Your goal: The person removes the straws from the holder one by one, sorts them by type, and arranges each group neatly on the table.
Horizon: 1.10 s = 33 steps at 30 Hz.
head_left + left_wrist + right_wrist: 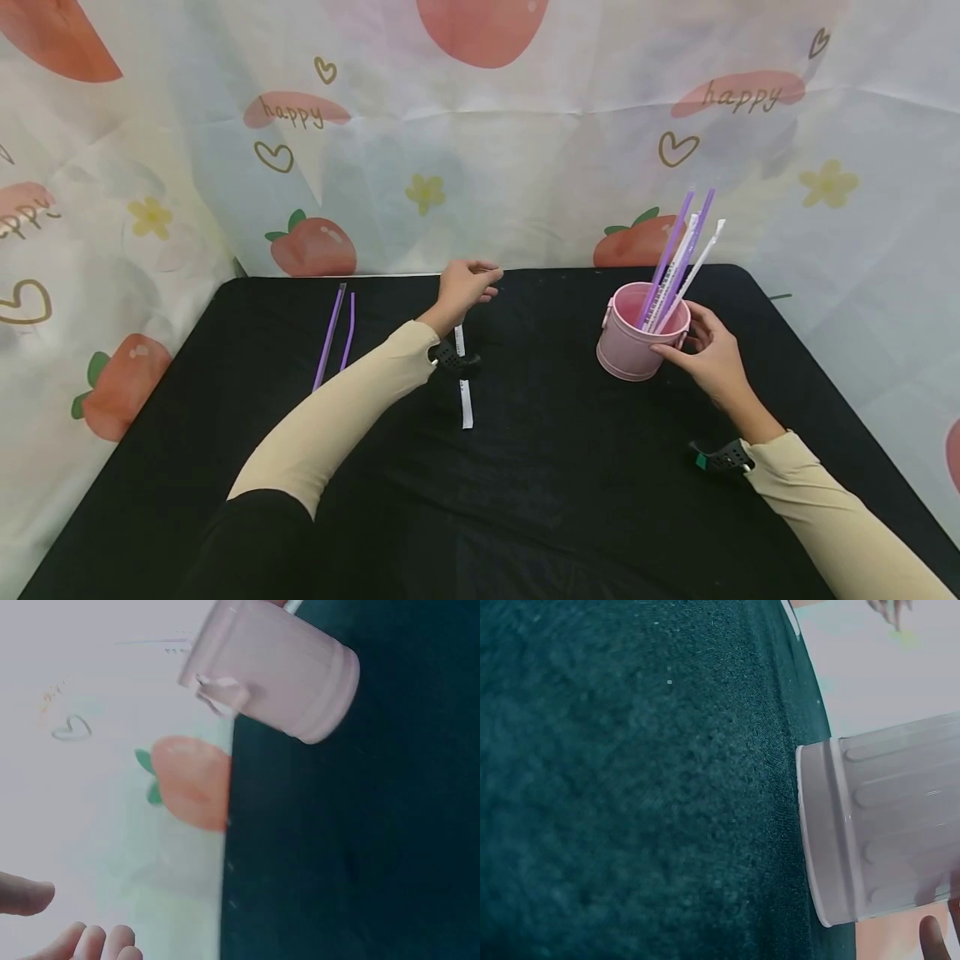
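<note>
My left hand (462, 287) hovers near the table's far edge. Its thumb (28, 895) and loosely bent fingers stand apart, with nothing between them. Below that wrist lies a white paper-wrapped straw (467, 404), partly hidden by the wrist strap. On the right, my right hand (714, 358) grips the side of a pink bucket (626, 350), thumb in front and fingers behind. The bucket (900, 817) stands upright on the cloth and holds two purple straws (666, 254) and two white-wrapped straws (707, 250), leaning right. Its handle lug (223, 696) shows in the left wrist view.
Two purple straws (327, 346) lie side by side on the table's left, their near ends behind my left sleeve (337, 417). Black cloth (540, 483) covers the table. A printed curtain (510, 183) hangs along the back and sides.
</note>
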Motion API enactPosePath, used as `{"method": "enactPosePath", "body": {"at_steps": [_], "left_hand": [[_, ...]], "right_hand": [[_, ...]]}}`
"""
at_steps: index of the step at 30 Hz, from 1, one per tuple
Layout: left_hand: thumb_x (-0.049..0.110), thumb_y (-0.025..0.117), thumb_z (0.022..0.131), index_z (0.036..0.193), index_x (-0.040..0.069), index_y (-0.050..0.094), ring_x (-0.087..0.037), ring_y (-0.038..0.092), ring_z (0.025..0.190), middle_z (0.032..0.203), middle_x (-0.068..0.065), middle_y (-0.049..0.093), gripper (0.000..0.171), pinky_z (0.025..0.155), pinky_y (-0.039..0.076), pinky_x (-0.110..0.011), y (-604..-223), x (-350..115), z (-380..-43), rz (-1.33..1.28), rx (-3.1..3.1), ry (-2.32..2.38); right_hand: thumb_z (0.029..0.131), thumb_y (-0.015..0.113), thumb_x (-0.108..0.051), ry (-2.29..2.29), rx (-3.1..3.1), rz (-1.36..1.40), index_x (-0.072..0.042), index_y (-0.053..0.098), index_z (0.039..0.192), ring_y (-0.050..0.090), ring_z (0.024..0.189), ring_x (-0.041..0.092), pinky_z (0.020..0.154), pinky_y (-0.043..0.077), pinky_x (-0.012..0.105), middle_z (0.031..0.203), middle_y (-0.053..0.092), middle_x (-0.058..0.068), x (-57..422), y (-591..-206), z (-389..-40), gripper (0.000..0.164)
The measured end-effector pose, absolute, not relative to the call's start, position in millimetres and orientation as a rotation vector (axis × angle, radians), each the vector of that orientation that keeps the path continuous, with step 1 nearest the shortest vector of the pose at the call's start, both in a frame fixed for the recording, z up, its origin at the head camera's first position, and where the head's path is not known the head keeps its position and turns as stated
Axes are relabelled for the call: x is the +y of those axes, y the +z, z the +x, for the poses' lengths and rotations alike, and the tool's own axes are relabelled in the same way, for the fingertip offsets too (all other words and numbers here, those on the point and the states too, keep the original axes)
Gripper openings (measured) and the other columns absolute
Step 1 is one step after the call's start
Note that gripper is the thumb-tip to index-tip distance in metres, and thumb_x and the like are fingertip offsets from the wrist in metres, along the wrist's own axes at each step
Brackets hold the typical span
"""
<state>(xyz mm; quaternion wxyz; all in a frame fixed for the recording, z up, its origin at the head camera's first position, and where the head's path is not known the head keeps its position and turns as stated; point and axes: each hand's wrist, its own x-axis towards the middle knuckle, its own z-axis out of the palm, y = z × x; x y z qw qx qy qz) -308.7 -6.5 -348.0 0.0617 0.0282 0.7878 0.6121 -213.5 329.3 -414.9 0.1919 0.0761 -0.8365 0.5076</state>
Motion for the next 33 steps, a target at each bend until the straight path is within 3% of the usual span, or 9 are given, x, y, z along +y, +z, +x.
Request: {"method": "enactPosePath", "body": {"at_steps": [5, 10, 14, 22, 33], "left_hand": [[0.02, 0.06, 0.092, 0.117, 0.003, 0.062, -0.031, 0.067, 0.098, 0.117, -0.015, 0.064, 0.03, 0.086, 0.056, -0.038, -331, 20, -315, 0.186, 2.356, 1.875], [0.021, 0.06, 0.092, 0.117, 0.006, 0.063, -0.027, 0.068, 0.093, 0.114, -0.013, 0.067, 0.029, 0.076, 0.058, -0.027, -319, 44, -318, 0.3, 2.403, 1.845], [0.023, 0.06, 0.092, 0.118, 0.009, 0.064, -0.023, 0.069, 0.093, 0.112, -0.01, 0.068, 0.029, 0.077, 0.056, -0.025, -312, 61, -318, 0.426, 2.477, 1.789], [0.025, 0.06, 0.092, 0.121, 0.012, 0.063, -0.019, 0.064, 0.103, 0.116, -0.008, 0.066, 0.032, 0.08, 0.051, -0.022, -303, 93, -322, 0.649, 2.553, 1.698], [0.024, 0.063, 0.09, 0.118, 0.012, 0.064, -0.014, 0.062, 0.101, 0.111, -0.005, 0.067, 0.031, 0.072, 0.05, -0.014, -305, 134, -326, 0.679, 2.549, 1.664]], "right_hand": [[0.074, 0.074, 0.007, 1.417, -2.354, 0.21, 0.004, 0.038, 0.137, 0.048, 0.104, -0.013, 0.079, 0.04, -0.001, 0.116, 0.047, -0.027, 329, -415, -213, 0.072], [0.075, 0.074, 0.006, 1.402, -2.363, 0.214, 0.004, 0.038, 0.137, 0.048, 0.103, -0.015, 0.08, 0.041, -0.001, 0.118, 0.048, -0.024, 328, -414, -212, 0.072], [0.075, 0.074, 0.005, 1.395, -2.369, 0.214, 0.004, 0.039, 0.137, 0.048, 0.103, -0.015, 0.08, 0.041, -0.001, 0.12, 0.049, -0.02, 329, -414, -212, 0.072], [0.075, 0.074, 0.006, 1.402, -2.361, 0.221, 0.004, 0.039, 0.137, 0.049, 0.103, -0.014, 0.08, 0.041, -0.001, 0.12, 0.049, -0.02, 331, -414, -211, 0.072], [0.074, 0.074, 0.006, 1.383, -2.371, 0.212, 0.004, 0.039, 0.137, 0.049, 0.103, -0.012, 0.079, 0.041, -0.001, 0.116, 0.047, -0.025, 331, -414, -212, 0.072]]}}
